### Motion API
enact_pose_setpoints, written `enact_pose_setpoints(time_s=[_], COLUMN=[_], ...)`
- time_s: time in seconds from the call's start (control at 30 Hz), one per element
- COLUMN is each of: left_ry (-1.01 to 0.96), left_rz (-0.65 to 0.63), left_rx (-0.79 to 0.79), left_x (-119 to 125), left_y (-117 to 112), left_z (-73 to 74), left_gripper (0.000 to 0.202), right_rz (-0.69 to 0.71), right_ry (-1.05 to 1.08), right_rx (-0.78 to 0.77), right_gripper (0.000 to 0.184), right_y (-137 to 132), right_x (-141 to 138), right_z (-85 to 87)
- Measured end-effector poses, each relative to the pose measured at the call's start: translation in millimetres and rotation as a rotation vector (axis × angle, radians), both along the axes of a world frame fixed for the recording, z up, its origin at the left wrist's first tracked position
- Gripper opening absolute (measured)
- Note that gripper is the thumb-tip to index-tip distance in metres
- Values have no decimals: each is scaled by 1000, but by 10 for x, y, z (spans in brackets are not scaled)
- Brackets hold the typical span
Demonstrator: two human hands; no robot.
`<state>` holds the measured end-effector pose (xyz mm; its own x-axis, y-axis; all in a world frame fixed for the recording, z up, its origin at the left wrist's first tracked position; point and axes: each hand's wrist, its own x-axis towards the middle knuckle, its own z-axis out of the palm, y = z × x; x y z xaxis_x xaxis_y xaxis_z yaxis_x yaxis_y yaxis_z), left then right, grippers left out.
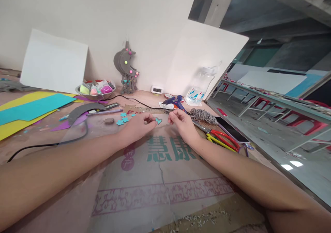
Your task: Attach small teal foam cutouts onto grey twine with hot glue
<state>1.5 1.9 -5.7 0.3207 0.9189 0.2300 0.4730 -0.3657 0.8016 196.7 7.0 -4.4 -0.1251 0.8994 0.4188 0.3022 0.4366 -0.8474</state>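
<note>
My left hand (pixel 137 125) pinches a small teal heart piece (pixel 158 121) with a grey edge between thumb and fingertips. Just to its right, my right hand (pixel 182 123) has thumb and fingers pressed together; whatever they hold is too small to make out. Both hands hover over a clear plastic sheet (pixel 134 188) with green and purple print. Several teal flower cutouts (pixel 123 119) lie left of my left hand, near a small grey-brown lump (pixel 109 121). Behind my right hand rests a blue glue gun (pixel 177 103).
Right of my hands lie grey cord (pixel 204 116), red-handled scissors (pixel 223 139) and a phone (pixel 232 129). At the left are teal and yellow sheets (pixel 33 110) and a black cable (pixel 38 147). A bowl of coloured clay (pixel 97 94), moon ornament (pixel 126 65) and clear jug (pixel 200 86) stand behind.
</note>
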Motion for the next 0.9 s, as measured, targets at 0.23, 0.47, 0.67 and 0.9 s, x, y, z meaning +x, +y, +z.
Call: enact_pose_setpoints(time_s=[0.23,0.47,0.67,0.9], left_ry=[16,131,135,118], left_rz=[-17,-39,-33,-43], left_rx=[4,75,117,149], left_x=[1,5,13,32], left_y=[-31,-107,-120,-120], left_z=[12,102,102,96], left_gripper=[19,16,15,14], right_rz=[30,87,70,83], right_ry=[-118,-274,-306,-307], right_rx=[-34,-4,26,21], right_gripper=[22,19,12,12], right_y=[-21,-129,-146,-138], right_x=[-27,-107,-125,-105], right_z=[12,76,85,59])
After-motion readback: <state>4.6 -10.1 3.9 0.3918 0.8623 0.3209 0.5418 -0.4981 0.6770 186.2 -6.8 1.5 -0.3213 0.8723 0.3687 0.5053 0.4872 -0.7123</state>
